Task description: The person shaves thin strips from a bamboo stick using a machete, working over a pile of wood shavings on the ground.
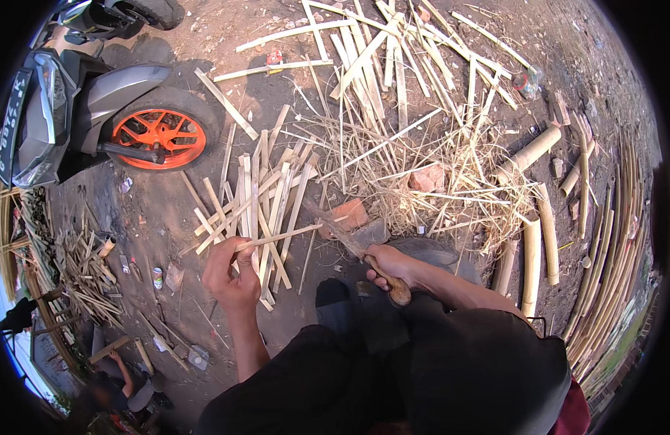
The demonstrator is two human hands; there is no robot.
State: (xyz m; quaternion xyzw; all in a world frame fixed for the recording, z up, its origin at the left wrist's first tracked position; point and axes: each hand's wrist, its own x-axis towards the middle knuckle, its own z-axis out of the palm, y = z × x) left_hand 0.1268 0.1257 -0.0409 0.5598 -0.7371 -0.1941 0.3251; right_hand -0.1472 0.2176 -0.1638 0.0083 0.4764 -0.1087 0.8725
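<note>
My left hand [233, 281] pinches one end of a thin bamboo strip [282, 236], which points right across my front. In my right hand [390, 265] is a knife, its rounded wooden handle [399, 293] showing below the fist. The knife's blade [340, 233] is smeared by motion and reaches up and left, close to the strip's far end. Whether blade and strip touch, I cannot tell. Just beyond the left hand lies a loose heap of split bamboo strips [282, 194]. A reddish brick [348, 214] rests on the dirt behind the blade.
Bamboo shavings [393, 174] spread ahead, with long split pieces [378, 65] beyond. A motorbike's orange front wheel [159, 134] stands at the left. Cut bamboo tubes [531, 264] lie at the right beside long poles [609, 268]. Another person [113, 388] is at the lower left.
</note>
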